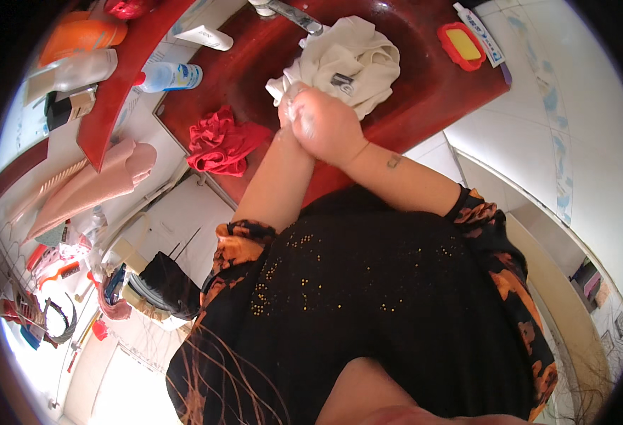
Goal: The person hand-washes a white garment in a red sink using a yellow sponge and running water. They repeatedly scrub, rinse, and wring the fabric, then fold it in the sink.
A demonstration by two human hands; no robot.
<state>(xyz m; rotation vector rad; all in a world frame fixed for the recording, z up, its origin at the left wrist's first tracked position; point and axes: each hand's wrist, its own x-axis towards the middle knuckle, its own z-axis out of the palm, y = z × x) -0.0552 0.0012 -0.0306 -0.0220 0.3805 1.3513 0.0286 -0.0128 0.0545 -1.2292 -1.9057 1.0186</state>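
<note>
In the head view, my right hand (328, 127), wet with whitish lather, curls over my left hand (288, 103) above the near side of a dark red basin (423, 79). Its fingers are mostly hidden, and what lies between the two palms does not show. A bunched white garment (362, 58) with a small dark print lies in the basin beneath the faucet (295, 16), its left folds right against my hands. A crumpled red cloth (221, 141) rests on the counter at the left front corner, apart from both hands.
A red soap dish with a yellow bar (463, 43) and a toothpaste tube (479, 34) sit at the basin's right. On the left are a white tube (205, 38), a clear blue-labelled bottle (170, 77) and a red shelf (99, 127) with bottles. A pink towel (99, 186) hangs beyond.
</note>
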